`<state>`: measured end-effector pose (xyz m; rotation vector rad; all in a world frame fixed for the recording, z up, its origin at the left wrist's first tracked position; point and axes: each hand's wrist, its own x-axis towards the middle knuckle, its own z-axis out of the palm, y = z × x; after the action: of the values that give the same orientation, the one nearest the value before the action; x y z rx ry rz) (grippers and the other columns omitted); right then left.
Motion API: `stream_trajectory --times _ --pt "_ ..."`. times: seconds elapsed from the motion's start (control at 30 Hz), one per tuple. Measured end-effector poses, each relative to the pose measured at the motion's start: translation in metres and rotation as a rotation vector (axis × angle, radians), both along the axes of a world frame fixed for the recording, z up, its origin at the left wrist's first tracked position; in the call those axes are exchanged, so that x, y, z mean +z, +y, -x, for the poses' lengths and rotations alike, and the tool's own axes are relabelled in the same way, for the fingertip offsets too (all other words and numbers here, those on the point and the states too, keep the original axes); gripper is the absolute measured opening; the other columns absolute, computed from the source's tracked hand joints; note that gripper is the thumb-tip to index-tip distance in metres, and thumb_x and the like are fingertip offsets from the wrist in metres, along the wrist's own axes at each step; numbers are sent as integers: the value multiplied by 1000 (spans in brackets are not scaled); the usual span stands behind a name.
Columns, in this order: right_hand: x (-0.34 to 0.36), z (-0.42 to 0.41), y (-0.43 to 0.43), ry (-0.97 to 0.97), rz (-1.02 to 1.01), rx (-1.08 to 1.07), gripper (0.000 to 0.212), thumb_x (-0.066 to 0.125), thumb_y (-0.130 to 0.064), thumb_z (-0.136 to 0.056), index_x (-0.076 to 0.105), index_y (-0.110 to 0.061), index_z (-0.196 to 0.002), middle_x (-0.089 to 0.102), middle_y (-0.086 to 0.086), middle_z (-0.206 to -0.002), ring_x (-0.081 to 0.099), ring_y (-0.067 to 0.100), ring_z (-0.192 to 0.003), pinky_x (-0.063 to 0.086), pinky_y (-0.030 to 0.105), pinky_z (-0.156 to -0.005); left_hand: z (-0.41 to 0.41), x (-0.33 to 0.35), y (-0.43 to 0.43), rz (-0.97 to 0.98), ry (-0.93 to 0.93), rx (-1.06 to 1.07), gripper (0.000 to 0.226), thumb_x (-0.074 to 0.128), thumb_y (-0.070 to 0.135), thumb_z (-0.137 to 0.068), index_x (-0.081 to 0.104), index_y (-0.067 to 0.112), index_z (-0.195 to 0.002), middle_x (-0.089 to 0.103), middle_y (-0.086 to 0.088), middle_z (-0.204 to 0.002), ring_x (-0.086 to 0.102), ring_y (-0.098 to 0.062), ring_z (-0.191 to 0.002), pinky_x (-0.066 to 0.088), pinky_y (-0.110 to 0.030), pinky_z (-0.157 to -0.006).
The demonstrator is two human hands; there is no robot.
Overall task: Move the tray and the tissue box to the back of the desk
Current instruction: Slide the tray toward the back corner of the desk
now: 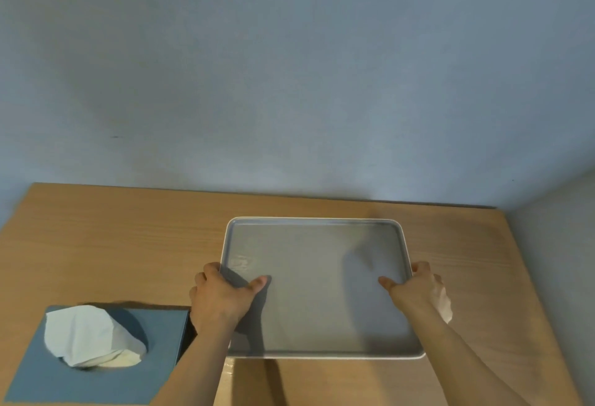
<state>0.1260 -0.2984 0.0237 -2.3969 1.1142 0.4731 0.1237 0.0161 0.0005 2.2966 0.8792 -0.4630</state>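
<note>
A flat grey tray point(315, 222) with a white rim lies on the wooden desk point(112, 244), right of centre, its far edge a short way from the wall. My left hand point(222, 296) grips the tray's left rim, thumb on the inside. My right hand point(418, 289) grips the right rim the same way. A blue tissue box point(161, 357) sits at the front left of the desk, beside my left forearm, with a white tissue point(90, 335) sticking out of its top opening.
A blue-grey wall point(289, 83) rises behind the desk's back edge. The desk's right edge point(528, 277) runs close to the tray, with a pale surface beyond it. Bare wood lies behind the tissue box.
</note>
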Motion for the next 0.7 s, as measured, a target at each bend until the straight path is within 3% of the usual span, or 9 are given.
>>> stream_trajectory --times 0.7 --pt "-15 -69 37 -32 -46 5 75 79 -51 -77 47 -21 -138 56 12 -133 58 38 -119 50 45 -91 -82 -13 41 32 -29 -27 102 83 64 -60 44 13 -139 51 -10 -133 51 -36 -124 50 -53 -98"
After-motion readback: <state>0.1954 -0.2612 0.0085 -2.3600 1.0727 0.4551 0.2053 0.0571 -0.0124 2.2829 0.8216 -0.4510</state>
